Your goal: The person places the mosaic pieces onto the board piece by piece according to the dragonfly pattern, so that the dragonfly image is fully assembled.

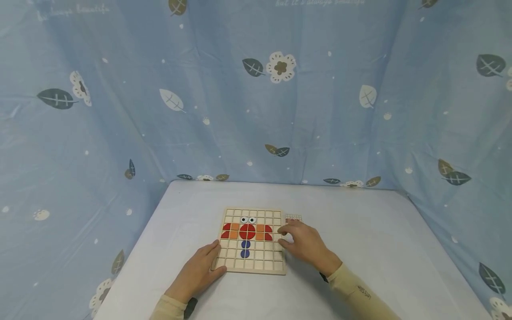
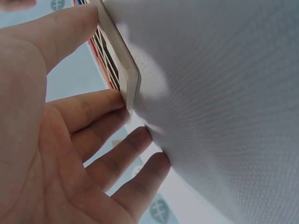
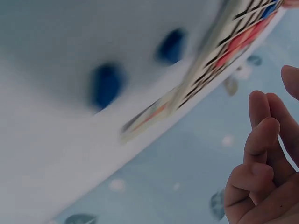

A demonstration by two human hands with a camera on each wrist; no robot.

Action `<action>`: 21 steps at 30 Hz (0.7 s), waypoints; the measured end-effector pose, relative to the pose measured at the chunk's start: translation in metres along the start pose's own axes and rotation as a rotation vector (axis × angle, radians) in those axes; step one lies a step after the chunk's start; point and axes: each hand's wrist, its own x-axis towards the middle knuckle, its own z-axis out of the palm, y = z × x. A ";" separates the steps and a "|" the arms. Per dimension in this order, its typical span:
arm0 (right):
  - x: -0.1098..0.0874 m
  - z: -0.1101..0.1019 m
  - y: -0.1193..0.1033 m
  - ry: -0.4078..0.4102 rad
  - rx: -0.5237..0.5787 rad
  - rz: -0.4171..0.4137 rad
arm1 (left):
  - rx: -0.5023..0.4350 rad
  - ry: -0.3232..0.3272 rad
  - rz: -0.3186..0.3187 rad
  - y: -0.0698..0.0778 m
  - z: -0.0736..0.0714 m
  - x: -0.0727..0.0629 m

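A square wooden grid board lies on the table, holding a pattern of red, orange and blue pieces topped by two eye pieces. My left hand holds its near left corner, thumb along the near edge and fingertips at the left side. In the left wrist view that hand's thumb and fingers touch the pale wooden rim. Over the board's right edge hovers my right hand, thumb and forefinger apart, nothing between them. Two blue pieces rest on the table in the right wrist view, blurred.
A small card printed with a grid sits beside the board's far right corner, partly covered by the right hand. White cloth covers the table. Blue patterned fabric hangs behind it and at both sides.
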 end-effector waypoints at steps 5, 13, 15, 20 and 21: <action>-0.018 -0.014 0.023 -0.009 -0.002 0.120 | -0.010 0.007 0.007 0.001 -0.001 -0.001; -0.041 -0.022 0.047 -0.078 0.010 0.204 | -0.009 -0.011 -0.006 0.001 0.001 -0.001; -0.046 -0.021 0.051 -0.108 -0.006 0.220 | -0.010 -0.012 -0.005 0.000 0.001 -0.001; -0.055 -0.016 0.057 -0.168 -0.026 0.260 | -0.008 -0.010 -0.001 0.000 0.001 0.000; -0.056 -0.015 0.058 -0.172 -0.023 0.259 | -0.007 -0.010 -0.002 0.000 0.001 0.000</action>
